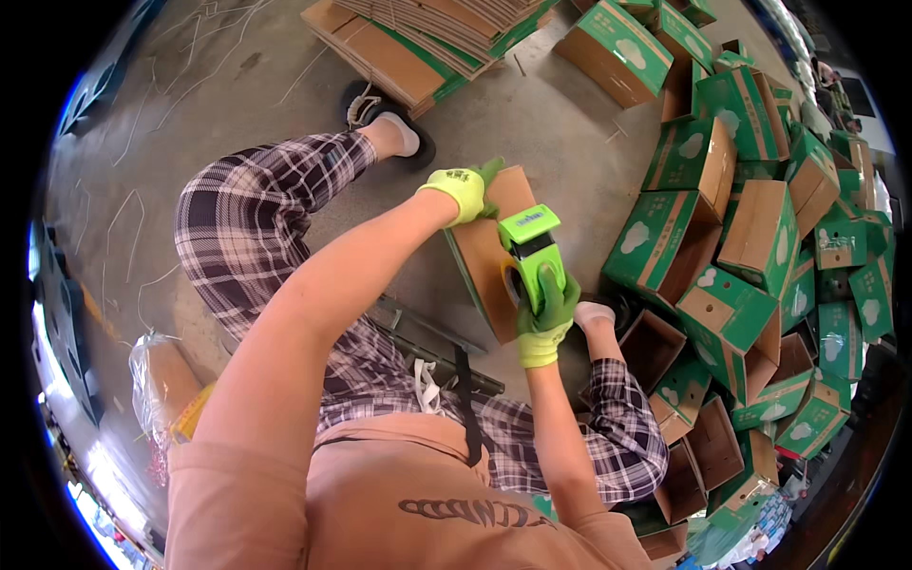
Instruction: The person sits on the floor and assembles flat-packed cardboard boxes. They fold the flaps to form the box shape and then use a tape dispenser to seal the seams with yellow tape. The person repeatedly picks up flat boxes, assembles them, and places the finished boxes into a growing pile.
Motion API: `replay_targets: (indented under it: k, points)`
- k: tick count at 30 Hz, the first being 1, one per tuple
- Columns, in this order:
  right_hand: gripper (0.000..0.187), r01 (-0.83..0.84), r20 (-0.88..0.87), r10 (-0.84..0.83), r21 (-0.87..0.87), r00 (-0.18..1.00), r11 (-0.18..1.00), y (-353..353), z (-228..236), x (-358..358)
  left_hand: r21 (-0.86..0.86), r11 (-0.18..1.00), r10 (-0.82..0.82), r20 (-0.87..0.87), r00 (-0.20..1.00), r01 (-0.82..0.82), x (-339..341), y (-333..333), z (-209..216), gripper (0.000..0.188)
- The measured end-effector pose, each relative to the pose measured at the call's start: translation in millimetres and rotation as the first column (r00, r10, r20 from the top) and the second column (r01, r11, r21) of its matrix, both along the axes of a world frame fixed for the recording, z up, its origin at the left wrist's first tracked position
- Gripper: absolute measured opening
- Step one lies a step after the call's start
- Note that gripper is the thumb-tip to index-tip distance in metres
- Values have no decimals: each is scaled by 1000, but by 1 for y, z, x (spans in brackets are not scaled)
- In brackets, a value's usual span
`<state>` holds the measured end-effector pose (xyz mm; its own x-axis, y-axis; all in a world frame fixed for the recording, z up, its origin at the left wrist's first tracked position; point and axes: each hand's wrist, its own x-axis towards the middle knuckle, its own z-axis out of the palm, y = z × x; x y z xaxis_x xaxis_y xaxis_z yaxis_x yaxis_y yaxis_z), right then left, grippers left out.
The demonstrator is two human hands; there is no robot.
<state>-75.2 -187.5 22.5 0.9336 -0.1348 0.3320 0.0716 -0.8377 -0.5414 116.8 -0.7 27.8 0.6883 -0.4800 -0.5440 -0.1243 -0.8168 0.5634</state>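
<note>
Between my legs a brown cardboard box (483,266) stands tilted, its plain face turned up toward me. My left hand (465,193), in a yellow-green glove, grips the far left edge of this box. My right hand (548,318), gloved alike, is closed around a bright green tape dispenser (530,228). The dispenser rests on or just above the box's right side; contact is hard to tell. Part of a tape roll shows at its left. The box's underside and far side are hidden.
Green-and-brown boxes (679,237) lie heaped along the right, some with open ends. Flattened cartons (389,57) are stacked beyond my left foot. Thin strips litter the concrete floor (237,85) at left. Near my left hip lies a plastic-wrapped roll (169,380). I sit on a low metal-framed seat (427,337).
</note>
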Motion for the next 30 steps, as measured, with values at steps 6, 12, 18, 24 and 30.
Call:
replay_targets:
  k: [6, 12, 18, 24, 30]
  points:
    - [57, 0, 107, 6, -57, 994, 998, 19, 3, -23, -96, 949, -188, 595, 781, 302, -106, 16, -10, 50]
    - [37, -198, 83, 206, -93, 975, 976, 9, 38, 56, -207, 930, -141, 564, 813, 305, -102, 24, -28, 49]
    - [33, -606, -664, 279, -328, 693, 725, 122, 27, 279, -310, 902, -87, 553, 829, 301, -108, 16, -45, 52]
    - [26, -671, -996, -23, -77, 90, 738, 128, -33, 348, -355, 883, -128, 448, 885, 307, -108, 4, -43, 56]
    - [30, -841, -878, 261, -241, 402, 484, 77, 130, 245, -433, 850, 58, 644, 763, 301, -104, 12, -64, 59]
